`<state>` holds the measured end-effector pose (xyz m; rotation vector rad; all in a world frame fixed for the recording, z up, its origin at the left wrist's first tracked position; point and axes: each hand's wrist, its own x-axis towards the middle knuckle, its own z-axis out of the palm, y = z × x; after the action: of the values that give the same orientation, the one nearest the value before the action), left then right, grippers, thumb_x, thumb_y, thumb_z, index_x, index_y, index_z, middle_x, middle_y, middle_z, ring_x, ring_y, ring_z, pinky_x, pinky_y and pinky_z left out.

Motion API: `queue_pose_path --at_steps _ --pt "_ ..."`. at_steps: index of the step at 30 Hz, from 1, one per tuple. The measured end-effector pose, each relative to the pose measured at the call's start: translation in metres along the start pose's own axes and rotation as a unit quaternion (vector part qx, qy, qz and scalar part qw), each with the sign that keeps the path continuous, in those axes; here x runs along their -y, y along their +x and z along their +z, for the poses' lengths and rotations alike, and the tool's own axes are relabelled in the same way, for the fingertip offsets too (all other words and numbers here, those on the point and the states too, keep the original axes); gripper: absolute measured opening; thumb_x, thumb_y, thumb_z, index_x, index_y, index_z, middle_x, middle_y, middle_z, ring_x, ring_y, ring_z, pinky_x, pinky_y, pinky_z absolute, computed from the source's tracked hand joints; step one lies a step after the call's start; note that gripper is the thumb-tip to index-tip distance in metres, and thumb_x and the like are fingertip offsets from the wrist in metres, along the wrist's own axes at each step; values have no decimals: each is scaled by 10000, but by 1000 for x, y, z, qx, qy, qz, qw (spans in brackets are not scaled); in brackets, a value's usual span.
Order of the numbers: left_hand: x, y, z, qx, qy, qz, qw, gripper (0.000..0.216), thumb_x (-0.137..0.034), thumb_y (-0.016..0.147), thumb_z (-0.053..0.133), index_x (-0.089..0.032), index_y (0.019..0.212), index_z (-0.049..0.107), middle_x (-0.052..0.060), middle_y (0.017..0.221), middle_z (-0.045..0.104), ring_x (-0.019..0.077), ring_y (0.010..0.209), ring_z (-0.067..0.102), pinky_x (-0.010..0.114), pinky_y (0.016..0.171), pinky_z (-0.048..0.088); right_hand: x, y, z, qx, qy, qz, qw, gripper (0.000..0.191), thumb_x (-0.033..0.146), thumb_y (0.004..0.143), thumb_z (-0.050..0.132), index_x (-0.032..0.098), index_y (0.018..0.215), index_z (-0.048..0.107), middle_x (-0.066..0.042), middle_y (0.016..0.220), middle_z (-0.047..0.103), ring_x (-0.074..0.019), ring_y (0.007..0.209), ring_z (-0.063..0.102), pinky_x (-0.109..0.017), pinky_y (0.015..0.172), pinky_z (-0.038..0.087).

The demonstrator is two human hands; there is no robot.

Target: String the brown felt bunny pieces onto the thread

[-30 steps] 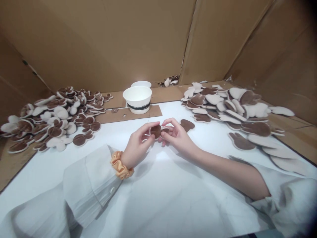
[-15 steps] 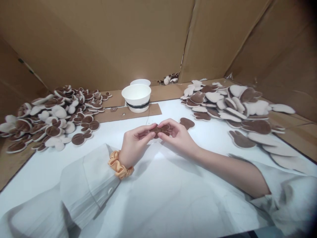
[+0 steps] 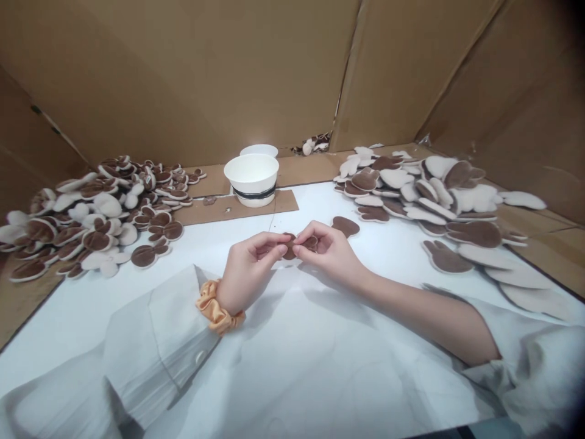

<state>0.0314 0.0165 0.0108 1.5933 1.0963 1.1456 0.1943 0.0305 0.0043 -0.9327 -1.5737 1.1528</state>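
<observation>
1. One small brown plush piece (image 3: pixel 289 252) is held between both hands just above the white counter (image 3: pixel 320 366), near its middle. The left hand (image 3: pixel 249 268) pinches its left edge with thumb and forefinger. The right hand (image 3: pixel 331 253) pinches its right edge the same way, and the fingertips of the two hands almost meet.
2. Most of the piece is hidden by the fingers, so its full outline cannot be made out.
3. An orange scrunchie (image 3: pixel 214 308) sits on the left wrist, at the cuff of a pale sleeve.
4. A loose brown eared piece (image 3: pixel 345 227) lies flat on the counter just beyond the right hand.
5. A white paper bowl (image 3: pixel 253 178) with a dark band stands upright on a cardboard strip (image 3: pixel 219 211) beyond the hands. Its inner wall looks plain white, and its bottom is hidden by the rim.
6. A second bowl (image 3: pixel 259 149) stands right behind it. Only its rim shows.
7. A heap of small brown-and-cream pieces (image 3: pixel 100 213) lies to the left, partly on the counter. A pile of larger ones (image 3: pixel 434 195) lies to the right, with its nearest pieces cut off by the right sleeve.
8. Cardboard walls (image 3: pixel 205 73) enclose the far side. A few more pieces (image 3: pixel 315 145) peek through a gap at their base, too small to make out.
</observation>
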Motion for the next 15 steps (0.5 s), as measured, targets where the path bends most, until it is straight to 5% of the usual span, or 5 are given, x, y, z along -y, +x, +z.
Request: queue_pose_path --at_steps 10,15 --pt "5 -4 -2 -25 7 4 1000 218 -278 716 640 -163 900 657 51 913 675 178 773 634 297 740 515 -1 -1 2 44 44 -7 998 146 225 712 602 198 845 550 -31 907 594 -163 874 578 -319 784 484" --pt "3 -6 0 -30 -1 -8 1000 182 -275 729 629 -167 870 667 39 884 678 161 757 632 271 734 515 -1 -2 1 37 20 2 999 101 243 726 596 181 802 569 -41 842 620 -163 774 606 -325 735 489"
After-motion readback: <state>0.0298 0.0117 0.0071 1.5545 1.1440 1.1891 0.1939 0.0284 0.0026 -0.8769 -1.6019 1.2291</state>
